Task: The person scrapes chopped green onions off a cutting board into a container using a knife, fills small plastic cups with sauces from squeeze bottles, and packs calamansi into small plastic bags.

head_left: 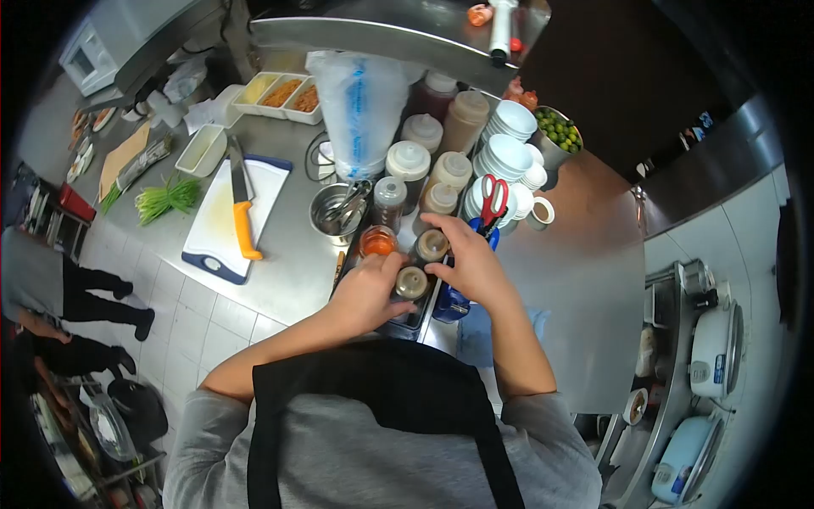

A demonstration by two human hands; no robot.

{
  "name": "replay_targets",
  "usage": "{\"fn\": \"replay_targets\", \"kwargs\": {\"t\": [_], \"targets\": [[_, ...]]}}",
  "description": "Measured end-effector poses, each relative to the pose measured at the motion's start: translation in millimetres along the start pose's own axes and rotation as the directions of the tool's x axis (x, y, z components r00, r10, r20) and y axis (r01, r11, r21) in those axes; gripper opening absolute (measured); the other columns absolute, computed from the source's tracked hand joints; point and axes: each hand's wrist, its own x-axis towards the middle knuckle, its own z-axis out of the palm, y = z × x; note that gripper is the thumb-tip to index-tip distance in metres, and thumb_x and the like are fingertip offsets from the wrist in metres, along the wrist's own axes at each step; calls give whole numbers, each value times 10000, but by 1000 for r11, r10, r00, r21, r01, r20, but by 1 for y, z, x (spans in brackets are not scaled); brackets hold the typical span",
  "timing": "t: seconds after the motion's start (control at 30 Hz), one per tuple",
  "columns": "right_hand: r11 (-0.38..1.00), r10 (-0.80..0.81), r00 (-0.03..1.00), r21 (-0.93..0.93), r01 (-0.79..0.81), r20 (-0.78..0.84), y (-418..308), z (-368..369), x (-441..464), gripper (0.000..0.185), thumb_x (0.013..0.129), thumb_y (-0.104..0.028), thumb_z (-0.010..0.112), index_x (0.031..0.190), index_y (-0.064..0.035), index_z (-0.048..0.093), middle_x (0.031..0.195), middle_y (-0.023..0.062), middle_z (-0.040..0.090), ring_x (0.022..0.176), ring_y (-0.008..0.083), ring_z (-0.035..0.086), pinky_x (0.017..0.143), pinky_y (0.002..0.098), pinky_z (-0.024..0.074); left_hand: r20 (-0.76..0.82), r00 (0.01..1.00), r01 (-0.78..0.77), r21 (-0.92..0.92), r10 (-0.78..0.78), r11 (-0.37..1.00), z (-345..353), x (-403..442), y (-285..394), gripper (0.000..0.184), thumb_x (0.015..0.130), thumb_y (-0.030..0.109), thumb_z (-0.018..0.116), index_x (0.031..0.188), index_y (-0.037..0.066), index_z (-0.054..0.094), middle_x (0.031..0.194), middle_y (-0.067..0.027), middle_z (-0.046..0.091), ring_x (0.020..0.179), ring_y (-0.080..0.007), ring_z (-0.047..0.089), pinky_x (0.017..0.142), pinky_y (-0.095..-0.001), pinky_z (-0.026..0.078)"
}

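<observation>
My left hand (370,291) curls around a small jar with a round, pale brownish top (411,283), thumb on its near side. My right hand (471,261) grips a second, dark-looking jar with a similar round top (432,246), just beyond the first. Both jars stand upright in a dark tray (410,326); their lower parts are hidden. Beside my left fingers is a container of orange-red sauce (378,241). A clear-sided shaker bottle (389,200) and squeeze bottles (441,199) stand behind. Red-handled scissors (493,200) rise beside my right hand.
A yellow-handled knife (246,229) lies on a white cutting board (222,242) at left, near chopped green stalks (167,200). A metal pot (331,222) holds utensils. Stacked white bowls (509,157) stand at right, and a metal shelf (373,38) overhangs the back. Another person (59,276) stands far left.
</observation>
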Motion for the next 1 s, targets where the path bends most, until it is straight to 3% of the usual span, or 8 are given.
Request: {"fn": "replay_targets", "kwargs": {"t": [0.13,0.37,0.47,0.57,0.6,0.67,0.8,1.0], "targets": [[967,210,956,189,-172,-204,-4,-50,-13,466,727,46,685,1159,-90,580,1012,80,619,849,145,606,720,273,516,-60,994,-96,-55,92,994,-29,-9,-3,789,603,238,841,1266,49,456,1082,-184,579,1003,-341,555,868,-414,463],[879,456,726,388,-277,-514,113,-116,-61,155,859,-25,623,1015,-21,623,827,15,634,693,131,606,648,257,515,-466,885,54,86,-8,995,-59,-75,-51,517,687,93,742,1164,47,549,1344,-188,429,1201,-359,452,997,-416,361],[512,763,496,856,-73,-414,194,-99,-70,266,909,-203,599,1096,-15,583,915,80,648,796,187,638,682,301,549,-664,726,296,72,-176,952,-47,-108,-104,497,759,140,691,1213,65,504,1391,-202,325,1278,-387,341,1052,-445,298],[-172,922,384,940,294,48,291,-72,-75,447,892,-342,613,1162,-9,488,1111,208,554,975,316,602,805,430,557,-788,523,522,-5,-325,853,-36,-127,-159,505,793,146,649,1256,69,461,1410,-222,274,1316,-394,262,1092,-476,205],[-193,964,244,901,388,102,302,-63,-68,547,899,-423,575,1263,-41,432,1206,233,464,1045,362,558,844,457,539,-822,467,559,-11,-326,829,-35,-128,-170,515,799,146,643,1268,66,447,1411,-227,270,1314,-400,260,1091,-484,205],[-205,918,393,919,336,61,324,-47,-62,660,896,-532,513,1338,-65,363,1208,246,448,1066,381,546,866,475,523,-852,382,617,-54,-359,785,-30,-129,-192,523,816,175,634,1287,66,431,1410,-228,276,1323,-400,247,1094,-491,194],[-191,948,308,922,336,84,309,-47,-36,792,872,-634,458,1403,-83,253,1226,233,453,1115,374,521,906,481,495,-817,267,755,-151,-510,638,-11,-123,-227,492,864,265,588,1293,78,433,1404,-206,305,1350,-384,221,1091,-502,172],[-166,970,227,910,379,83,327,-53,-22,856,843,-677,462,1394,-58,250,1244,188,467,1116,348,522,943,467,469,-733,339,824,-71,-590,562,-17,-115,-214,465,897,349,519,1279,93,447,1401,-163,325,1365,-355,212,1074,-526,159]]}}
